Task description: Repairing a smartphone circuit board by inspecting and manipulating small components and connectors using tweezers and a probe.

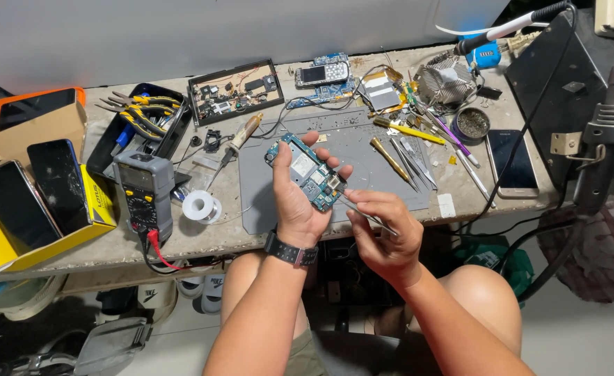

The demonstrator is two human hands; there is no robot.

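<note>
Two hands meet over the near edge of a grey mat (362, 150). The left hand (300, 191), a black watch (291, 251) on its wrist, is curled around a teal circuit board (307, 170), thumb along one side and fingers on the other, holding it tilted above the mat. The right hand (383, 233) sits just right of the board and a little lower, its fingers pinched shut on thin metal tweezers (366, 214) whose tip reaches the board's lower right corner; whether the tip touches the board I cannot tell.

Beyond the right hand, on the mat, lie several tweezers and a brass-handled tool (390, 159), with a yellow-handled tool (408, 130) farther back. Well right of that hand a dark phone (512, 163) lies flat. Left of the left hand stand a solder spool (201, 206) and a grey multimeter (145, 191) with a red lead, and a soldering iron (237, 143) lies between the spool and the mat. Farther left, a black tray holds yellow-handled pliers (143, 111), and two phones lean in a yellow box (98, 202).
</note>
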